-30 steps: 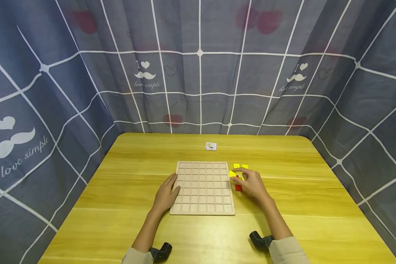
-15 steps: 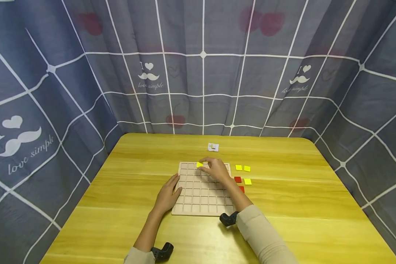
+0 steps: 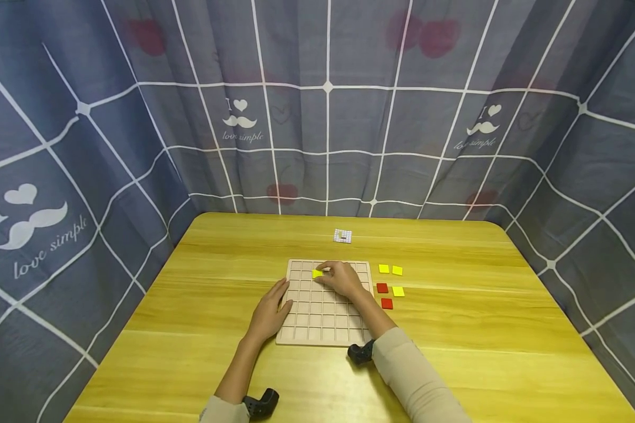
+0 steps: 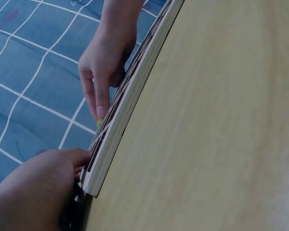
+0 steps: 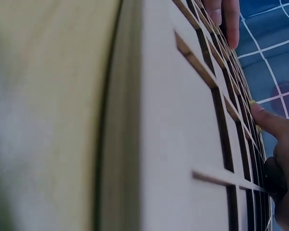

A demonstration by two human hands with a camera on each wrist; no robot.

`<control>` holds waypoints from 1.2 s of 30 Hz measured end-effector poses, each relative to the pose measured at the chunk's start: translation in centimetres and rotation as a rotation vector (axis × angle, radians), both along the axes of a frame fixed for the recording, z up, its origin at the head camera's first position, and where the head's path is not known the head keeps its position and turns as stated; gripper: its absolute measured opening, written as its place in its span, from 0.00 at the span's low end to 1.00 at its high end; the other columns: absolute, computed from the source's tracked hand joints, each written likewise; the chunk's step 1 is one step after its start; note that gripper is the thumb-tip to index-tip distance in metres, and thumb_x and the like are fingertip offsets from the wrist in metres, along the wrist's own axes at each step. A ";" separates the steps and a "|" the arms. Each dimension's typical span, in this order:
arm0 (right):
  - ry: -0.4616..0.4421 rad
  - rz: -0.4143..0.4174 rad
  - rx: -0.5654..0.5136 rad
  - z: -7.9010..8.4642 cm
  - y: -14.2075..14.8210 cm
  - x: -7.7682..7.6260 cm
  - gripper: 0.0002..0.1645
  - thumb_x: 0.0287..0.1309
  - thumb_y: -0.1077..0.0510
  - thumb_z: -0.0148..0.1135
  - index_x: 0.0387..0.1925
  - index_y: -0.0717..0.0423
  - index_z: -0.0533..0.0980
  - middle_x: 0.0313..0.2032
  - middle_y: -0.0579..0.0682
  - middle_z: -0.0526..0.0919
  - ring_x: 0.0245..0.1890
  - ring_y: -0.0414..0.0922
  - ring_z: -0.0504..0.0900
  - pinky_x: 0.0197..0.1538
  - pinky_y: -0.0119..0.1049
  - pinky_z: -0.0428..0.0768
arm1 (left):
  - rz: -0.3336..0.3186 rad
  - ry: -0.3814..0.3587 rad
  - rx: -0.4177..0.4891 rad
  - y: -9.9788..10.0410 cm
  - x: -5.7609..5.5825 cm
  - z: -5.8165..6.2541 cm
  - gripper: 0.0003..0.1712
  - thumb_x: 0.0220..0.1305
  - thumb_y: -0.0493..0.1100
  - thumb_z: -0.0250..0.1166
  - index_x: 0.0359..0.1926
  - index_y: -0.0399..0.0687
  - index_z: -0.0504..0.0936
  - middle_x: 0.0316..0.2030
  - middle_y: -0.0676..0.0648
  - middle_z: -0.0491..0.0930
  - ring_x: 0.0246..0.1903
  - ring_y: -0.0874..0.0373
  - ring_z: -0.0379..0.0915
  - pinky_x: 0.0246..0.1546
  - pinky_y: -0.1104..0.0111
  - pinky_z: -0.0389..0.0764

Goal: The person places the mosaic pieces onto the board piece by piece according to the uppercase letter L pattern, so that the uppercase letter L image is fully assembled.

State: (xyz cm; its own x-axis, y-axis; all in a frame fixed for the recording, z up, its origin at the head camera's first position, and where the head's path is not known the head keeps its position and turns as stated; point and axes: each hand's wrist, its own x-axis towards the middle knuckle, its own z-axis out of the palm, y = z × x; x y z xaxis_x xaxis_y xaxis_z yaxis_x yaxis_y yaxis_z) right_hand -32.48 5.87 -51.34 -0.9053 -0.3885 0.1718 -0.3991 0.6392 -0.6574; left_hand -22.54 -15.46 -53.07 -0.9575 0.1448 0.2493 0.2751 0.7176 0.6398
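Observation:
A pale wooden board (image 3: 325,320) with a grid of square recesses lies flat on the table. My right hand (image 3: 341,280) pinches a small yellow square tile (image 3: 317,274) between thumb and fingers, over the upper part of the grid. Whether the tile sits fully in a recess I cannot tell. My left hand (image 3: 267,314) rests along the board's left edge, fingers extended. In the left wrist view, the right hand (image 4: 106,57) reaches down to the grid with a bit of yellow at its fingertips. The right wrist view shows the thumb on the yellow tile's edge.
Right of the board lie loose tiles: yellow ones (image 3: 398,291) and two red ones (image 3: 387,304). A small gridded card (image 3: 342,235) lies behind the board. A gridded curtain (image 3: 296,129) surrounds the yellow wooden table (image 3: 455,329).
My right hand has moved left from the loose tiles onto the board, carrying a yellow tile, then slightly down and toward me. The left hand keeps its place on the board's edge.

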 end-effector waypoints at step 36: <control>0.040 -0.299 -0.004 -0.2 18.3 1.2 0.26 0.51 0.51 0.67 0.51 0.58 0.77 0.11 0.45 0.61 0.12 0.40 0.55 0.18 0.33 0.57 | -0.006 0.010 -0.002 -0.1 0.2 0.3 0.29 0.65 0.43 0.57 0.65 0.38 0.65 0.66 0.41 0.59 0.63 0.41 0.55 0.59 0.47 0.60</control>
State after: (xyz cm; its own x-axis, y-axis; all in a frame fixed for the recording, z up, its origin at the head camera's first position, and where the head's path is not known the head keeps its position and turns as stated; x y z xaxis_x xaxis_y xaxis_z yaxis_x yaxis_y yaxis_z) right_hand -31.25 24.17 -51.54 -0.9719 -0.1054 0.2105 -0.2194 0.7295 -0.6478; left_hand -22.35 -15.52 -52.79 -0.9541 0.1515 0.2583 0.2860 0.7170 0.6357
